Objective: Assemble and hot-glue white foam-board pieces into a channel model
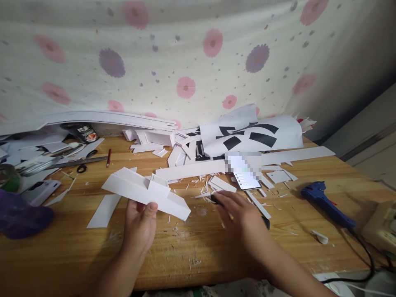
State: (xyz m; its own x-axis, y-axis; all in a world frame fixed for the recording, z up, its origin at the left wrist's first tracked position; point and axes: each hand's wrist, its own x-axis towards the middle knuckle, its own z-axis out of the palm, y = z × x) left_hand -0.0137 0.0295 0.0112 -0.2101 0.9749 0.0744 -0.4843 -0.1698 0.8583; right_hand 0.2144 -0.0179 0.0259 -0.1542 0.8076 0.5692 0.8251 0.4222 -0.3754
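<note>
Foam-board glider build on a messy wooden desk [77, 247]

Left hand [140, 225] pinches the white foam glider [145, 192] just above the desk — thumb on top. Right hand [239, 214] lies flat over a black knife [218, 200], grip unclear, phone [246, 175] just beyond.

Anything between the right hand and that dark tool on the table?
Nothing visible. The right hand already rests on the dark, slim tool lying on the wooden table, covering most of it. Only thin white foam scraps lie around it. The left hand holds the white foam-board model aside.
</note>
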